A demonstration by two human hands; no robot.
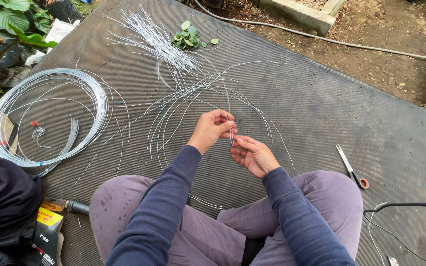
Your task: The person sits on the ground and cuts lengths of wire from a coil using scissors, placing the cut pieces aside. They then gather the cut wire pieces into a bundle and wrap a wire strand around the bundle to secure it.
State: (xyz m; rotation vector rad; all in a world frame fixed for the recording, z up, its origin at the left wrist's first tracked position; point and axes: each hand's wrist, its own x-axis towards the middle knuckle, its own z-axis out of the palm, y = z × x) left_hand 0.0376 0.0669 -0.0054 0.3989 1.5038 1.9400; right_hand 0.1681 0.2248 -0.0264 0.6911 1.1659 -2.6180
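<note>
- We are sitting cross-legged on the mat [321, 113]; left hand [212, 129] fingers are pinching a thin wire piece [232, 136], right hand [252, 155] fingers, half curled, are gripping its lower end.
- Scissors [351, 170] are lying just right.
- Further out, cut wires [163, 47] are piling up; the wire coil [50, 116] is looking mostly unused, so we are judging much left.

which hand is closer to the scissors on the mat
Right. The right hand is in the middle of the mat, with the scissors off to its right. The left hand is further left and higher, holding thin wire.
</note>
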